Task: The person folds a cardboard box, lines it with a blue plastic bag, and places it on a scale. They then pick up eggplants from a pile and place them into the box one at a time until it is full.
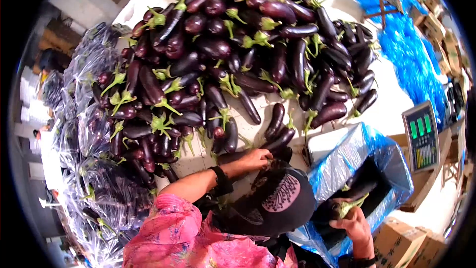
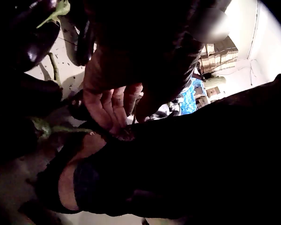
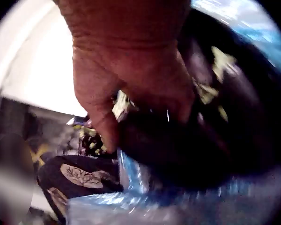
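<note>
In the head view my right hand (image 1: 354, 226) grips an eggplant (image 1: 340, 209) at its green stem end, over a box lined with blue plastic (image 1: 396, 166). The right wrist view has thumb and fingers around this dark eggplant (image 3: 171, 145), with more eggplants beyond it. My left hand (image 1: 257, 159), its fingers bent, is close to an eggplant (image 1: 280, 140) at the near edge of the pile (image 1: 238, 44). In the dark left wrist view the left hand (image 2: 113, 105) has curled fingertips; I cannot tell whether they hold anything.
A scale display (image 1: 421, 136) with green digits stands right of the lined box. Plastic-wrapped eggplants (image 1: 94, 168) lie along the left. Blue plastic sheeting (image 1: 414, 54) covers the far right, and cardboard boxes (image 1: 399, 238) stand at the lower right. My capped head (image 1: 277, 198) blocks part of the table.
</note>
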Tool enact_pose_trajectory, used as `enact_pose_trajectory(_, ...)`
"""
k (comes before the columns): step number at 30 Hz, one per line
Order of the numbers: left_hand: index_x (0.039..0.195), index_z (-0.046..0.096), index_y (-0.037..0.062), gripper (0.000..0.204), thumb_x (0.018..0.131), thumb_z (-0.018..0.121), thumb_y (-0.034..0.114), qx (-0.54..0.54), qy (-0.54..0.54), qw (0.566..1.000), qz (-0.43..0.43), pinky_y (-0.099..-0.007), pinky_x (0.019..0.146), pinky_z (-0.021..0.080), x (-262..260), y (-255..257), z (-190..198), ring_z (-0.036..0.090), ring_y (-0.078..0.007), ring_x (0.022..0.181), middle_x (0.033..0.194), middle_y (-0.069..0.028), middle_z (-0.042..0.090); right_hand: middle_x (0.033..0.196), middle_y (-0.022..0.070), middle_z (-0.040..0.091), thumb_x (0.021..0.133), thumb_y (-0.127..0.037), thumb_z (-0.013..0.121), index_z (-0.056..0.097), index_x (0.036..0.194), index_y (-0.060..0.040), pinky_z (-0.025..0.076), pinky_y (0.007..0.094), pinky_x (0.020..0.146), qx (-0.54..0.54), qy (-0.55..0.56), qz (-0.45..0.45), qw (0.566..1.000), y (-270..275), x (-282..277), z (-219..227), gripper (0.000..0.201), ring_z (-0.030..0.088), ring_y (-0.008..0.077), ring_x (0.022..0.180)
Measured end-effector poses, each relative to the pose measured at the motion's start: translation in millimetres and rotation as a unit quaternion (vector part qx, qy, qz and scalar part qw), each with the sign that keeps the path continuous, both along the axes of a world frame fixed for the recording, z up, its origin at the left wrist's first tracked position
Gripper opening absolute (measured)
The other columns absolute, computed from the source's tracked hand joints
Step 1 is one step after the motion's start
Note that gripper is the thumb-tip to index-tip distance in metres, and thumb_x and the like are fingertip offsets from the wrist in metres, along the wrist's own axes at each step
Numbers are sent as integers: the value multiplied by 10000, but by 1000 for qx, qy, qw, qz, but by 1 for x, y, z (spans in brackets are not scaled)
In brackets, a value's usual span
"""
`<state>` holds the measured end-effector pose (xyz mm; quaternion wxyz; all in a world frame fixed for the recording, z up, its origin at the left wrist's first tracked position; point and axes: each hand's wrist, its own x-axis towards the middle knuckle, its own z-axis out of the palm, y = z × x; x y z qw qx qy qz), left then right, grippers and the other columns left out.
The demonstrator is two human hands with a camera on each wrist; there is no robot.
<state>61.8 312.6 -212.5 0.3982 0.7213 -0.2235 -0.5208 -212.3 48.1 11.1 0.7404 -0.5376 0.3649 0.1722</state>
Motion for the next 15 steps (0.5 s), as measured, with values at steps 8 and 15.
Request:
enact_pose_trajectory(8,1201,611,-36,383,878,630,168,-44,29,997,61,-290,682,493,14,12,-1,616,-134,772,833,-54,668,1142,33,611,800,-45,621,534,1313,45,427,297,929,76,-54,-139,986,-15,-5,-56,528,570,187,1042)
enact_pose_trajectory(15,1178,611,-13,335,897,650,164,-92,6,986,139,-275,694,512,59,11,-5,617,-114,768,856,-26,671,1195,66,624,853,-202,740,519,1341,22,407,300,1001,-156,47,-109,981,14,21,-29,581,569,179,1100)
